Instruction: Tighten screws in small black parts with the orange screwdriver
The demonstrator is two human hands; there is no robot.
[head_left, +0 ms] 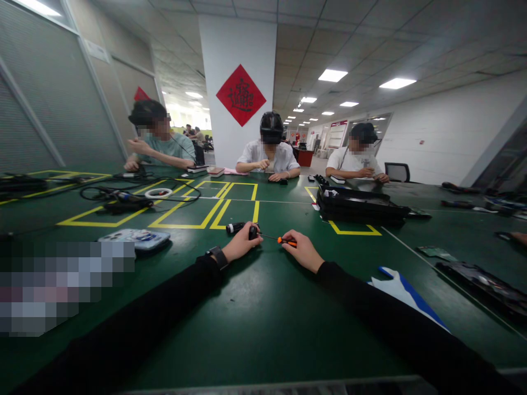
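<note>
My left hand (240, 244), with a dark band at the wrist, is closed on a small black part (252, 233) above the green table (263, 323). My right hand (305, 252) grips the orange and black handle of a screwdriver (285, 241). Its thin shaft points left, and its tip is at or close to the black part; exact contact is too small to make out. Just beyond my left hand lies a black cylindrical object (234, 227), partly hidden by the fingers.
A stack of black casings (358, 206) stands ahead right. To the right lie a blue-and-white piece (405, 291) and an opened device (486, 282). Cables (123, 192) and a patterned case (138, 240) are at left. Three people sit across the table.
</note>
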